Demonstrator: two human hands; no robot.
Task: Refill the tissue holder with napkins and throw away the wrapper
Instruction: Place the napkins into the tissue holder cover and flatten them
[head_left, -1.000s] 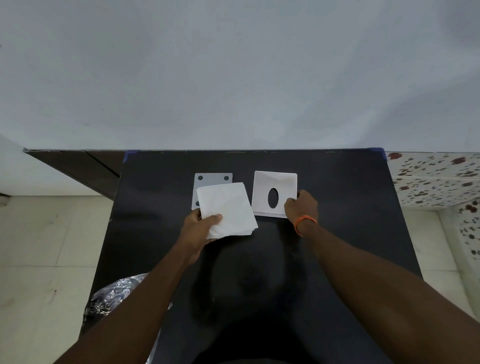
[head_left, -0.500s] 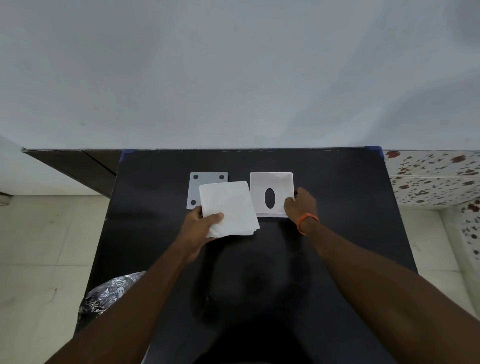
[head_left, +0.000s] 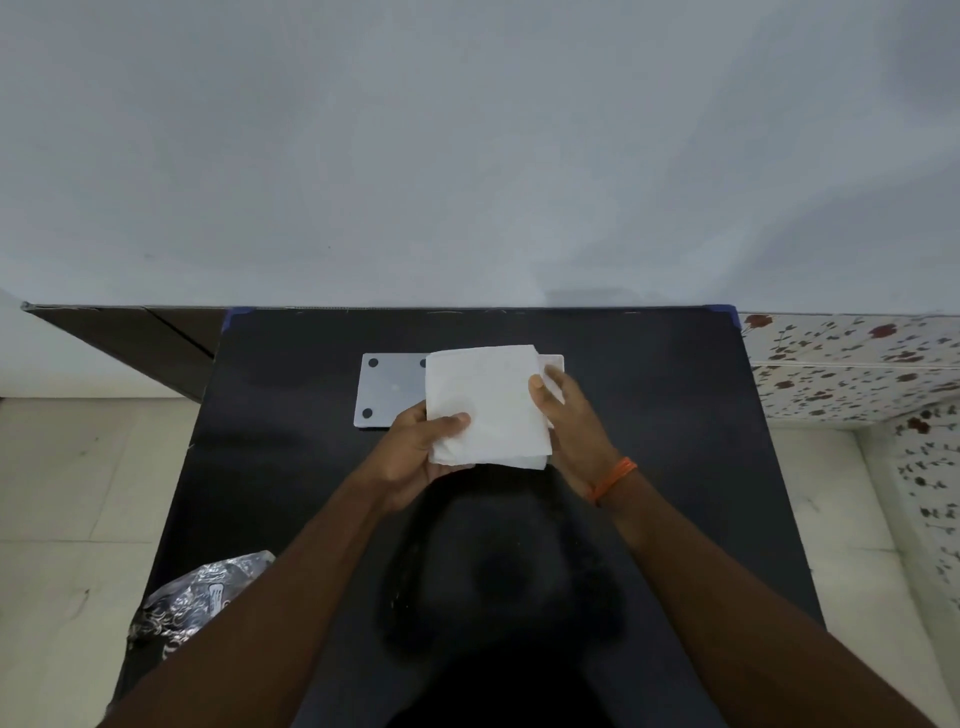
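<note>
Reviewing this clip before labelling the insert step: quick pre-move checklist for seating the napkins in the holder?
1. Napkin stack held: ok, left hand grips its near left corner, right hand its right edge.
2. Stack over the tissue holder: ok, it covers nearly all of it; only the far right corner shows.
3. Stack squared with the holder: cannot tell, holder mostly hidden.
4. Holder ready to receive napkins: cannot tell, hidden under the stack.
5. Grey plate out of the way: ok, flat on the table left of the holder, though the stack hides its right edge.
6. Wrapper binned: cannot tell, only a crinkled silver bag shows beside the table.
</note>
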